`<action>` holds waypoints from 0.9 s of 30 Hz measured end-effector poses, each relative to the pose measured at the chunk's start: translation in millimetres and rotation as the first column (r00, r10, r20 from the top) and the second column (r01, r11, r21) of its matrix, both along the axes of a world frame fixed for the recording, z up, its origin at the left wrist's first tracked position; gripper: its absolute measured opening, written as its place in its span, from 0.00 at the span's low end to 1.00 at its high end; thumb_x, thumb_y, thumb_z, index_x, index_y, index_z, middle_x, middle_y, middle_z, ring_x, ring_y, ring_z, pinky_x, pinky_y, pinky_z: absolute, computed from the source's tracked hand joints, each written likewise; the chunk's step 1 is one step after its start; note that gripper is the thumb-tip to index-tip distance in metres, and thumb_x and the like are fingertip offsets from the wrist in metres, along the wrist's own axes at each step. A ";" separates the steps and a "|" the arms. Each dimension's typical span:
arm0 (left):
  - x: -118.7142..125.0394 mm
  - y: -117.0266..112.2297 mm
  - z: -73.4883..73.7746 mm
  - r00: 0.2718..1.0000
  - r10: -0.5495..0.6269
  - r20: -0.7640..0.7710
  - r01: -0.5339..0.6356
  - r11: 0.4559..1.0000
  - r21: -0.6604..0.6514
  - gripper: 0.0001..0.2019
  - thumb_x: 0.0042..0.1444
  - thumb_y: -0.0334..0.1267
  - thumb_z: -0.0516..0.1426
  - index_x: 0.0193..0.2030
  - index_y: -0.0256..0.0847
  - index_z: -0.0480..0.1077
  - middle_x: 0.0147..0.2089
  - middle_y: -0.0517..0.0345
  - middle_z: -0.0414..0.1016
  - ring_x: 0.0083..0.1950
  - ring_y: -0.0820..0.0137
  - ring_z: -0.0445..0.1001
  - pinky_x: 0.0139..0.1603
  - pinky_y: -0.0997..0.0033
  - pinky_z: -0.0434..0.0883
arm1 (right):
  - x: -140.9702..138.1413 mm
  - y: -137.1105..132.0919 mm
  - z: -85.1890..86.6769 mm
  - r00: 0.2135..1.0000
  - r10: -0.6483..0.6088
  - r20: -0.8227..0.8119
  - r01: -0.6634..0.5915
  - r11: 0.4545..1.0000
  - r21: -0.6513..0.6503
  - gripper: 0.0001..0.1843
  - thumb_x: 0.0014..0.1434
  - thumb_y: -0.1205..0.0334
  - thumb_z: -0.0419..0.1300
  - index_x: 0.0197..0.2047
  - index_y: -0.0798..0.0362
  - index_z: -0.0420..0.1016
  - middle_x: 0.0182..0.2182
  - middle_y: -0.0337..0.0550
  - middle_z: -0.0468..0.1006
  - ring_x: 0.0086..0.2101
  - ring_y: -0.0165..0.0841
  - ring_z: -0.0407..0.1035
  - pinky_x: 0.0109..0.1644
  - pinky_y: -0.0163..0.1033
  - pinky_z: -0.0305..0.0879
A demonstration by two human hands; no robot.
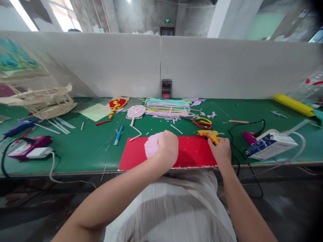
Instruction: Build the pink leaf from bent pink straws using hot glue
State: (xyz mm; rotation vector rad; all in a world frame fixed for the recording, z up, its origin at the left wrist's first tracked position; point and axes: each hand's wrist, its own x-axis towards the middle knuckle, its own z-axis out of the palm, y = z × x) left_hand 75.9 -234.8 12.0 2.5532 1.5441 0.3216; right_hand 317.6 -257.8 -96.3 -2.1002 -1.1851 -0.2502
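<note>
A red board (191, 151) lies at the near edge of the green table (83, 148). On its left part sits a pale pink fuzzy shape (151, 146). My left hand (168, 146) is closed in a fist and presses on the right side of that pink shape. My right hand (222, 151) is wrapped round the handle of a yellow glue gun (209, 134), whose nozzle points left just beyond the board's far right corner. A black cord (237, 148) runs from the gun off the table edge.
A stack of coloured sticks (168, 107) and red-and-yellow scissors (203, 122) lie behind the board. A pink fan shape (135, 112), a blue pen (118, 134), a purple device (27, 148), a wooden model (42, 101) and a carton (270, 146) lie around. White partitions (161, 64) back the table.
</note>
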 end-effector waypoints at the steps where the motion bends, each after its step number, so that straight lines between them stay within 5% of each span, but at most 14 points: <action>1: -1.0 3.2 9.8 0.997 0.067 -0.038 -0.064 0.996 0.060 0.10 0.58 0.30 0.52 0.35 0.30 0.75 0.34 0.39 0.74 0.42 0.55 0.75 0.35 0.63 0.71 | 0.2 0.2 -0.3 1.000 -0.001 -0.001 0.001 1.000 -0.003 0.21 0.52 0.49 0.56 0.41 0.58 0.72 0.38 0.52 0.69 0.32 0.38 0.64 0.34 0.42 0.62; 5: 6.9 0.8 28.2 0.989 0.053 -0.140 -0.018 0.971 0.240 0.14 0.59 0.24 0.46 0.41 0.27 0.72 0.40 0.37 0.72 0.41 0.58 0.75 0.35 0.66 0.70 | 1.1 0.6 -1.9 1.000 0.005 0.008 -0.005 1.000 -0.012 0.22 0.52 0.49 0.56 0.42 0.59 0.72 0.39 0.53 0.69 0.33 0.39 0.64 0.35 0.42 0.62; 9: 7.5 -17.5 5.7 0.866 -0.348 -0.359 0.437 0.876 0.205 0.13 0.59 0.23 0.47 0.40 0.29 0.72 0.38 0.41 0.73 0.42 0.59 0.74 0.36 0.64 0.69 | 2.8 0.9 -4.0 1.000 0.017 0.024 -0.017 1.000 0.009 0.22 0.52 0.48 0.56 0.41 0.58 0.72 0.37 0.51 0.68 0.33 0.39 0.64 0.36 0.43 0.62; 13: -34.2 -21.9 -21.7 0.770 -0.506 -0.389 0.624 0.726 0.289 0.15 0.62 0.25 0.42 0.45 0.34 0.69 0.42 0.46 0.72 0.38 0.66 0.72 0.33 0.67 0.68 | 3.6 0.7 -3.0 0.999 0.033 0.026 -0.034 0.999 0.041 0.21 0.52 0.47 0.55 0.39 0.57 0.72 0.35 0.50 0.68 0.33 0.39 0.65 0.36 0.43 0.62; 17: -91.4 -8.7 -34.2 0.641 -0.686 -0.345 0.767 0.551 0.329 0.13 0.64 0.29 0.44 0.45 0.40 0.68 0.44 0.51 0.73 0.41 0.70 0.72 0.37 0.71 0.67 | 0.3 -1.4 5.2 0.999 0.034 0.025 -0.036 0.995 0.094 0.21 0.53 0.47 0.55 0.38 0.57 0.72 0.34 0.51 0.70 0.36 0.41 0.66 0.39 0.43 0.63; 22: -125.5 -0.7 -43.2 0.692 -0.681 -0.241 0.722 0.640 0.262 0.15 0.65 0.29 0.43 0.47 0.40 0.69 0.47 0.50 0.74 0.48 0.70 0.73 0.47 0.69 0.69 | -7.6 -6.9 19.2 0.998 0.003 0.058 -0.014 0.981 0.195 0.24 0.54 0.46 0.55 0.45 0.57 0.71 0.36 0.51 0.74 0.35 0.39 0.68 0.38 0.41 0.63; 27: -113.0 -4.0 -48.2 0.844 -0.536 -0.016 0.523 0.818 0.241 0.16 0.64 0.39 0.47 0.56 0.42 0.65 0.56 0.49 0.70 0.59 0.65 0.67 0.59 0.61 0.64 | -19.1 -13.3 31.1 0.966 0.243 0.089 -0.254 0.957 0.144 0.24 0.53 0.46 0.57 0.45 0.56 0.70 0.34 0.48 0.76 0.31 0.37 0.69 0.39 0.40 0.65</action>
